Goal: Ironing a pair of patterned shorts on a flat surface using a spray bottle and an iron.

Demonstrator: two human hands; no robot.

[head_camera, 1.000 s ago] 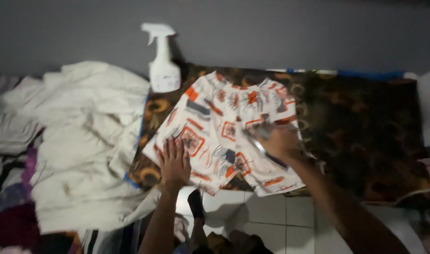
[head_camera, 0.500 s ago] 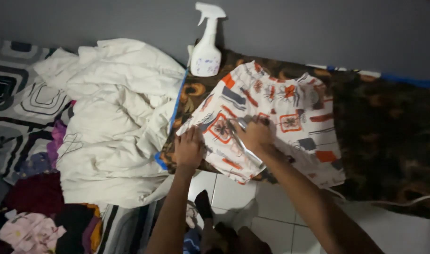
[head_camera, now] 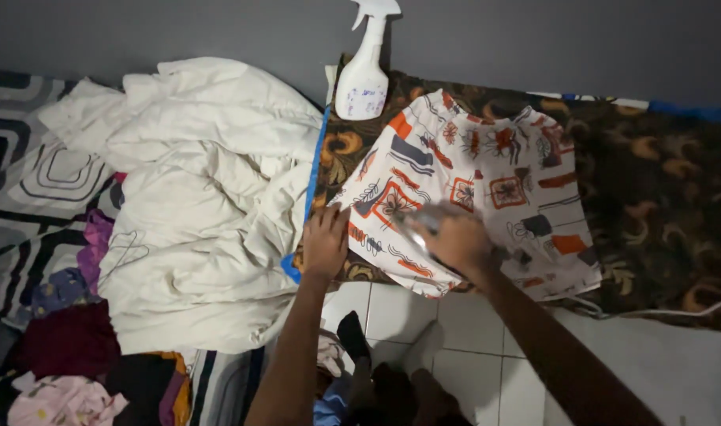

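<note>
White shorts [head_camera: 487,166] with orange and grey prints lie flat on a dark floral blanket [head_camera: 652,197]. My left hand [head_camera: 326,241] rests palm down at the left hem of the shorts, half on the blanket edge, holding nothing. My right hand [head_camera: 455,241] is closed around a silvery iron [head_camera: 416,227], blurred, which sits on the near left leg of the shorts. Part of the iron is hidden under my hand.
A white spray bottle [head_camera: 363,75] stands against the grey wall behind the shorts. A big crumpled white sheet [head_camera: 211,197] lies to the left, over a patterned mat [head_camera: 21,181]. Coloured clothes [head_camera: 69,379] are heaped at bottom left. A white cord [head_camera: 668,313] runs along the blanket's near edge above the tiled floor [head_camera: 471,371].
My right hand has slid the iron leftward across the shorts. My left hand has shifted from the left leg to its outer hem. The view has swung left.
</note>
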